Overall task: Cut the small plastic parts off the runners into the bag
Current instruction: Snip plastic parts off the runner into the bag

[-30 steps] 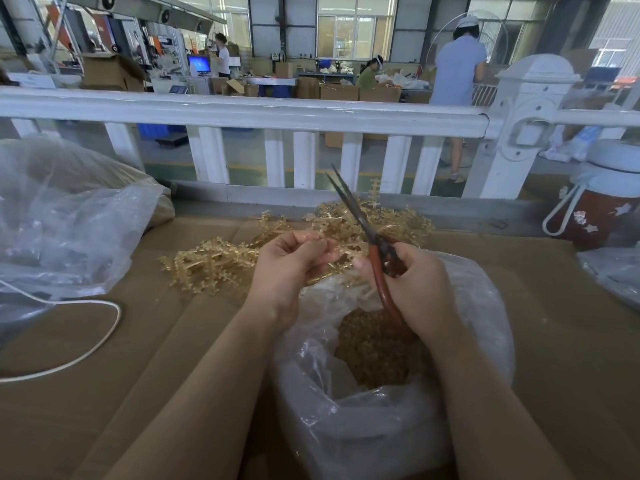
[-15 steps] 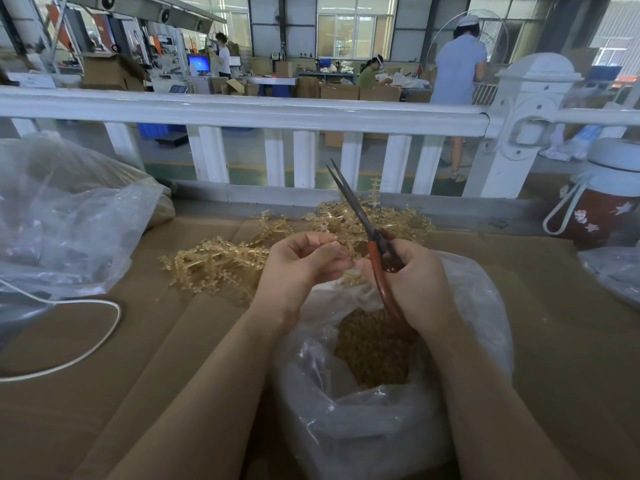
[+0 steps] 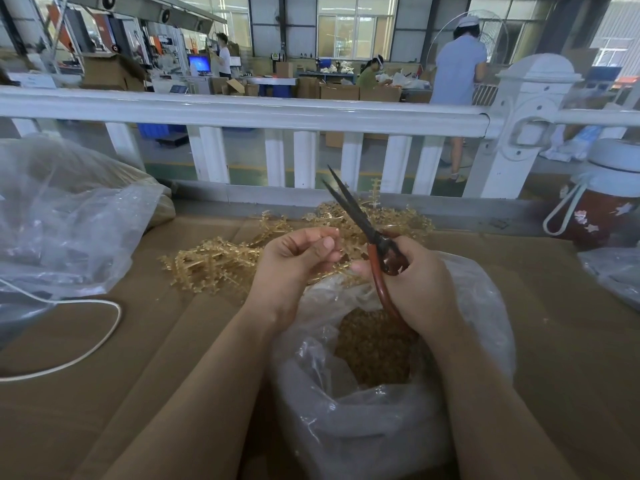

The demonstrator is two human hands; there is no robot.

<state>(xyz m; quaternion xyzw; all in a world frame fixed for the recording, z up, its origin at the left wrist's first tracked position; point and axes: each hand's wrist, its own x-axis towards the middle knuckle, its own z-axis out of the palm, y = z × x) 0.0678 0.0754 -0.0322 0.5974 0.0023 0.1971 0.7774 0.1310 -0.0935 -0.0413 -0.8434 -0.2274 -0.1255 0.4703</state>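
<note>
Head view, looking down at two bare forearms over a brown cardboard-covered worktop. The left hand has its grip pressed together, thumb and fingertips pinching a thin amber plastic runner just above the mouth of a clear plastic bag. The right hand is curled round the red handles of a pair of scissors, its grip closed on them; the dark blades point up and away, only slightly parted, and are not on the runner. Inside the bag lies a heap of small amber parts. Beyond the hands, a loose pile of uncut runners sits on the worktop. A second clear bag lies at far left, with a white cable near it, and a white railing runs behind.

To cut well, the runner should probably stay over the bag opening, with the blades brought down close to each part's joint so pieces drop straight in.
</note>
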